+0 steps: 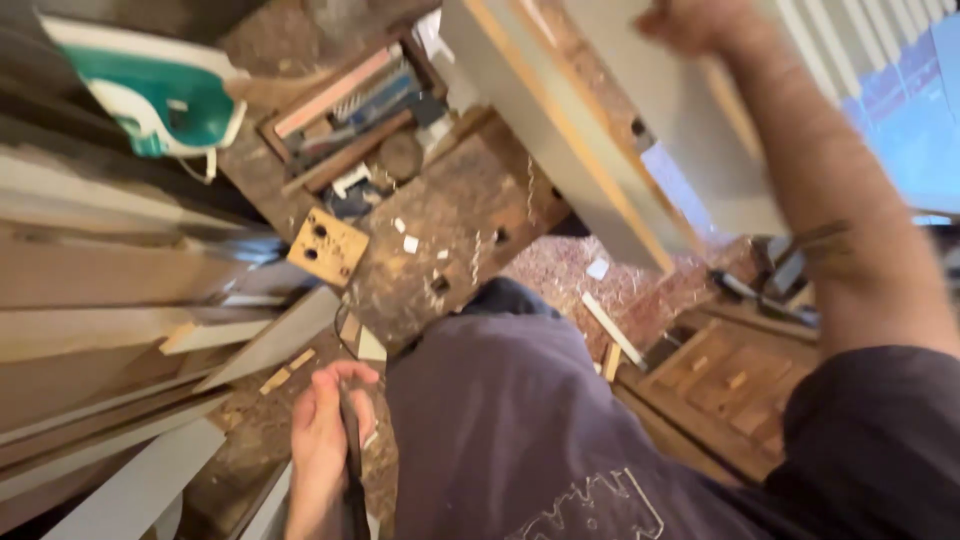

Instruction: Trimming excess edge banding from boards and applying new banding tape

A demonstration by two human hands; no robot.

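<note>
My left hand (325, 420) is low in the view, closed around a slim dark tool handle (352, 470) that runs down out of the picture. It hovers over a sawdust-covered workbench (450, 230). My right arm reaches up to the top edge, where my right hand (690, 20), blurred, is closed on the upper end of a long grey board with a pale wooden edge (560, 110). The board leans upright beside the bench. My dark shirt fills the lower middle.
A green and white clothes iron (165, 95) sits at top left. A wooden tray of tools (350, 110) and a small plywood block with holes (327, 247) lie on the bench. Long boards (100, 300) are stacked at left. Shavings (560, 270) and a wooden box (730, 380) are on the floor.
</note>
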